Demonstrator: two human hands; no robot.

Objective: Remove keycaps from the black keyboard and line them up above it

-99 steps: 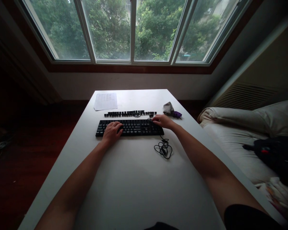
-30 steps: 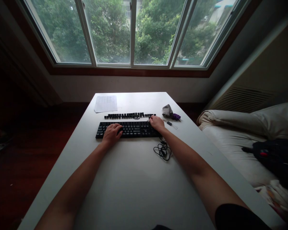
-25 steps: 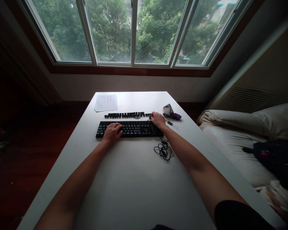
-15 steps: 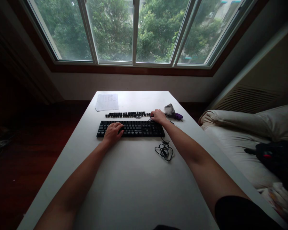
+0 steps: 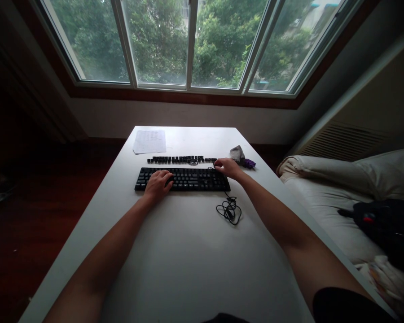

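A black keyboard (image 5: 188,180) lies flat on the white table, its long side towards me. My left hand (image 5: 157,184) rests on its left part, fingers stretched over the keys and holding nothing. Behind the keyboard runs a row of loose black keycaps (image 5: 177,159). My right hand (image 5: 228,168) is at the right end of that row, above the keyboard's far right corner. Its fingertips are drawn together; whatever is between them is too small to make out. A thin ring-shaped tool (image 5: 193,163) lies by the middle of the row.
A coiled black cable (image 5: 229,211) lies in front of the keyboard's right end. Beyond my right hand are a grey cloth (image 5: 236,154) and a purple item (image 5: 249,163). Printed paper (image 5: 150,141) lies at the far left of the white table (image 5: 175,260). A sofa (image 5: 326,211) stands on the right.
My right hand has shifted slightly right and towards me, away from the row's end, uncovering more keycaps there. My left hand stays on the keyboard. The view has shifted slightly.
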